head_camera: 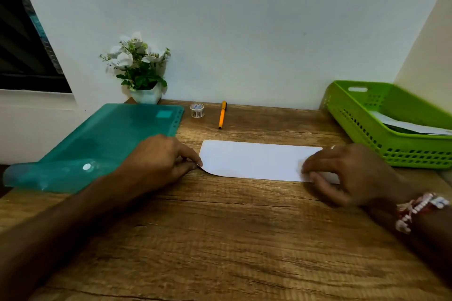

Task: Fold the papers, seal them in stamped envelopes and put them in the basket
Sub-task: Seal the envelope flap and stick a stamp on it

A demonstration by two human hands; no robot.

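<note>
1. Our left grip (161,159) is clamped on the near left corner of the long white sheet of paper (254,160), pinching it so the corner curls up off the wood. Our right grip (349,173), blurred, curls its fingers onto the right end with the thumb at the near edge. We judge that it pins that end so the sheet cannot slide.
2. Next, the brown wood-grain worktop (220,239) carries everything. The paper lies flat at its middle, straight ahead, where both hands reach it evenly.
3. A translucent teal plastic folder (102,142) lies at the left, just beside the left grip. It is probably our supply of sheets, though its contents do not show.
4. A green perforated plastic basket (367,134) stands at the right, near the right grip and handy for drop-offs. White pieces lie inside, but we cannot tell whether they are envelopes.
5. Its narrow strip shape suggests the paper is already folded over. No envelope shows on the wood, so sealing is not yet begun.
6. A white-flowered plant in a white pot (139,68), an orange pen (222,115) and a small clear round clip tub (197,110) stand back by the wall, well apart from the paper.
</note>
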